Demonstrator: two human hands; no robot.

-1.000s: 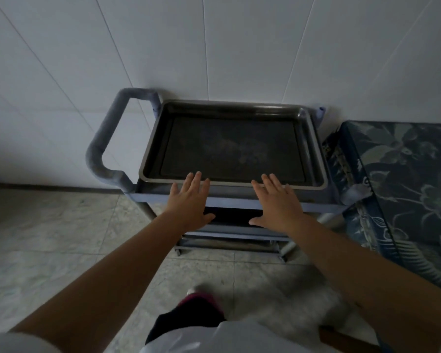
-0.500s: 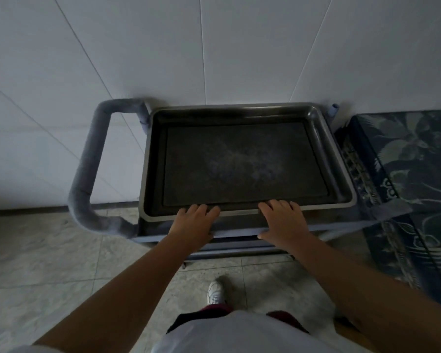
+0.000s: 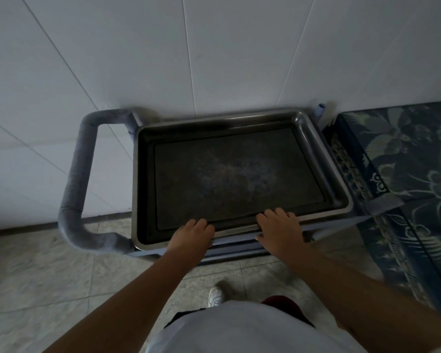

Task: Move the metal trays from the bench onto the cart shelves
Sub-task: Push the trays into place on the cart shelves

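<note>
Both hands have curled over the near rim of the dark rectangular metal tray (image 3: 237, 171): left hand (image 3: 192, 234) and right hand (image 3: 280, 226) grip it.

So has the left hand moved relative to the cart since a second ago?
Yes. The left hand has gone forward from the cart front rail onto the near rim of the metal tray, fingers now curled over it.

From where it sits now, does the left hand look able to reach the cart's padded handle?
Probably yes. The left hand rests on the metal tray's near rim, and the padded handle stands just to its left with nothing between them.
</note>
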